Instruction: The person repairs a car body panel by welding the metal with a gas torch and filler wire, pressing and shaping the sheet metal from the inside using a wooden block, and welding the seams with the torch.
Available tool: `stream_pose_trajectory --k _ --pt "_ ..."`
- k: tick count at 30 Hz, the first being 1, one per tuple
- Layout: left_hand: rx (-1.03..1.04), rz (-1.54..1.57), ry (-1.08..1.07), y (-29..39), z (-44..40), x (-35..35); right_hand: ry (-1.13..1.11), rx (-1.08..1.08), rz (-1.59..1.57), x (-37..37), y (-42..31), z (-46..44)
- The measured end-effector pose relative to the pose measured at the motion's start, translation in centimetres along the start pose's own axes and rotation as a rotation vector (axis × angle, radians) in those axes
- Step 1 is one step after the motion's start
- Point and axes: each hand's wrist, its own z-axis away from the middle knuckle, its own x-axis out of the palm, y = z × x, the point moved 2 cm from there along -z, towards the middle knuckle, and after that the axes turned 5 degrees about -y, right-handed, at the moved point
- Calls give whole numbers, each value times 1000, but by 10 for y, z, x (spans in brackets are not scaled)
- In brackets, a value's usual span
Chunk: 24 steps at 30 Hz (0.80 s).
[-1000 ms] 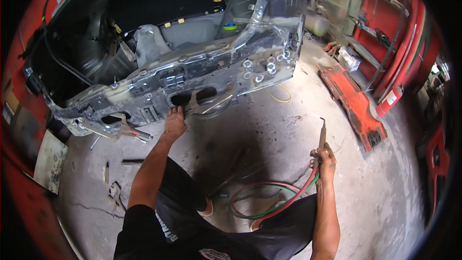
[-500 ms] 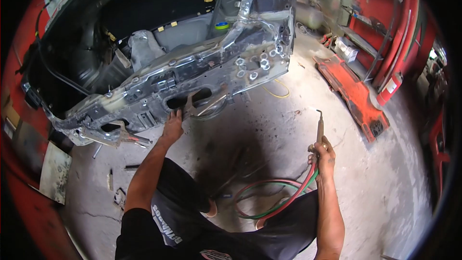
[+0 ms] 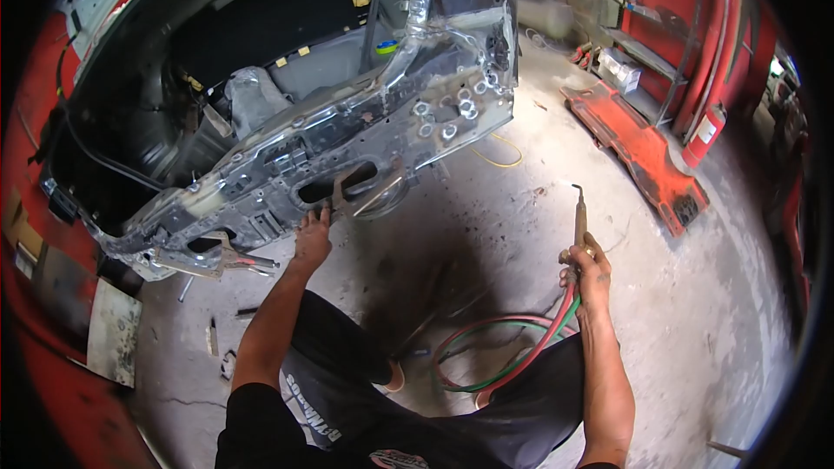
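View tilted, right grip (image 3: pixel 592 276) round torch (image 3: pixel 581 221) (left grip (image 3: pixel 313 241) spread), concrete floor (image 3: pixel 686 295), red extinguisher (image 3: pixel 704 135).

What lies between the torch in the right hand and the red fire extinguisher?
An orange-red panel lies on the concrete floor between the torch and the red fire extinguisher, as the head view shows.
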Motion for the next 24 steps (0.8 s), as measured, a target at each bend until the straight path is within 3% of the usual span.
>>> stream_pose_trajectory --k 3,12,18,24 --pt "56 -57 156 -8 -5 14 11 13 -16 1 1 -1" --pt "108 44 145 -27 -22 25 -6 2 33 4 3 -1" --pt "-11 131 52 -15 -17 4 7 7 17 1 6 -3" --pt "-32 -9 18 -26 -35 15 23 15 10 1 2 -1"
